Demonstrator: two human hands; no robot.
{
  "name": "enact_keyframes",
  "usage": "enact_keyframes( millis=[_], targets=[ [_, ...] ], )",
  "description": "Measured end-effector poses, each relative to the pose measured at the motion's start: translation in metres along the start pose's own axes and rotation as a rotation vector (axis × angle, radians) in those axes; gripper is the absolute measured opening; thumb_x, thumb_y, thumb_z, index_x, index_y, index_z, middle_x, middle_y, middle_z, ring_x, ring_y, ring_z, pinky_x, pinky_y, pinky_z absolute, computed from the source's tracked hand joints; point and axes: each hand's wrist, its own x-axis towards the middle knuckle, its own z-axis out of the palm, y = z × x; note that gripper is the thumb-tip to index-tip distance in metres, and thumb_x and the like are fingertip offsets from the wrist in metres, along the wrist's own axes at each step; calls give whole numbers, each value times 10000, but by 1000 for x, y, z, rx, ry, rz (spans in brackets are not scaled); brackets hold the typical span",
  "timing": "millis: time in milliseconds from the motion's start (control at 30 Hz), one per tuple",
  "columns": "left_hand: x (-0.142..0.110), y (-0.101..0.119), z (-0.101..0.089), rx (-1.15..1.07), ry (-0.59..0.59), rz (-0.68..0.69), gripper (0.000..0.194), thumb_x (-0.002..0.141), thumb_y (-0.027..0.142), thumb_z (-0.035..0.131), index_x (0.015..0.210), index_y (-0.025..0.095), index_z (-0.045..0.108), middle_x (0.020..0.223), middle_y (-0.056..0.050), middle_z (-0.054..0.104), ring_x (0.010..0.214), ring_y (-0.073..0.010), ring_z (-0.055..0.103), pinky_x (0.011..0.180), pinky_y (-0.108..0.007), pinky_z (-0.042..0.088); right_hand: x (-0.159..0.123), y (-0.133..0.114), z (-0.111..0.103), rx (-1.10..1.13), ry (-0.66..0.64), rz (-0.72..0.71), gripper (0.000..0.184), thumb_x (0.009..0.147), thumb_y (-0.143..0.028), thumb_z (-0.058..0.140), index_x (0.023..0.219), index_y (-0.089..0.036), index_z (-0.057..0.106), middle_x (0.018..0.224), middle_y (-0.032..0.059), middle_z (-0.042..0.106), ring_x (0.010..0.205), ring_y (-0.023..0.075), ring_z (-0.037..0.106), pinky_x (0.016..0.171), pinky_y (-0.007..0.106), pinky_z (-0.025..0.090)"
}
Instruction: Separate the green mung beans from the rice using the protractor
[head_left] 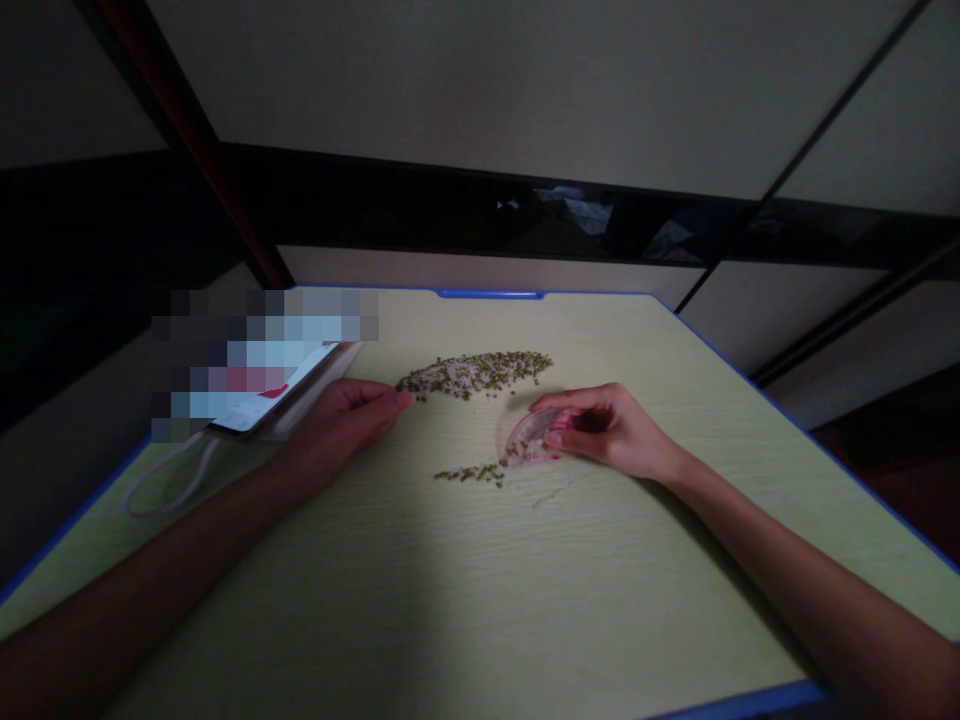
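Note:
A spread of small green grains mixed with pale ones (480, 374) lies across the middle of the table, long and narrow. At its left end rests my left hand (360, 412), thumb and fingers closed together; whatever they pinch is too small to make out. My right hand (611, 430) grips a clear, pink-tinted round plastic container (529, 435), tilted with its open side to the left. A few grains show in or through the container. From its lower left edge, a short row of green grains (469, 474) runs left over the tabletop.
On the left stands a lit phone or tablet (255, 410), partly pixelated, on a pale support with a white looped strap (169, 490). The pale table (360, 600) has a blue edge and a blue handle-like piece (491, 295) at the back. Cabinet panels rise behind it.

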Motion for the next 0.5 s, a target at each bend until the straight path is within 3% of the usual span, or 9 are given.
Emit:
enact_keyframes(
  millis=[500],
  targets=[
    [-1, 2, 1, 11, -5, -1, 402, 685, 414, 565, 439, 173, 358, 402, 87, 267, 374, -42, 230, 386, -211, 142, 1, -3, 8, 13, 42, 29, 313, 639, -168, 632, 943, -99, 661, 542, -17, 530, 461, 68, 432, 427, 192, 333]
  ],
)
